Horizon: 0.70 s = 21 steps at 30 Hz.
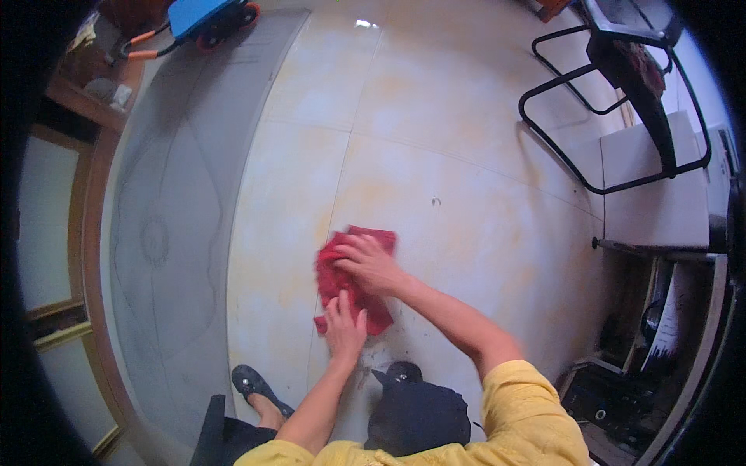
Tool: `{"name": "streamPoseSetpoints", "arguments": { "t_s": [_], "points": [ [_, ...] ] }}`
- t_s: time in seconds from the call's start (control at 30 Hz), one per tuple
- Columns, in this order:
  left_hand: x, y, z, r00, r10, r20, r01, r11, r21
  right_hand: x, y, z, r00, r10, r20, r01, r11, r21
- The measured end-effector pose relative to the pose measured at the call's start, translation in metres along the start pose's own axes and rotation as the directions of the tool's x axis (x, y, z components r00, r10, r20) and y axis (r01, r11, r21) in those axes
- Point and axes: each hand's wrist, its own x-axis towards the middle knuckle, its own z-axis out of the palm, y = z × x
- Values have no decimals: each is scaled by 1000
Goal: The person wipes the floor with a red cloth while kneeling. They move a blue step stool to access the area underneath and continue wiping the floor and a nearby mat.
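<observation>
A crumpled red cloth point(373, 317) lies on the pale tiled floor point(419, 163) in front of my feet. My right hand point(373, 265) presses down on its upper part with the fingers spread and slightly blurred. Nearer to me, my left hand point(345, 329) rests its fingers on the cloth's lower edge, thumb apart. Neither hand visibly closes around the fabric. Some dark specks and smudges mark the floor between the cloth and my right shoe point(402, 373).
A grey mat point(169, 233) runs along the left, beside wooden-framed cabinets point(49, 215). At upper left stands a blue cart point(201, 17) with orange-gripped handles. A black metal-framed chair point(559, 76) occupies the upper right. Below it sits a desk or cabinet with a black device point(606, 402) inside.
</observation>
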Motion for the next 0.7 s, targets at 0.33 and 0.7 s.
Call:
{"name": "streamPoseSetpoints", "arguments": {
  "t_s": [0.33,0.7],
  "points": [
    [136,56,-7,948,218,230,-266,943,201,-17,121,-63,944,265,-198,-316,899,-304],
    [-17,-9,-6,409,494,767,-699,710,-85,-238,-104,22,807,590,-27,-584,804,115]
  ]
}}
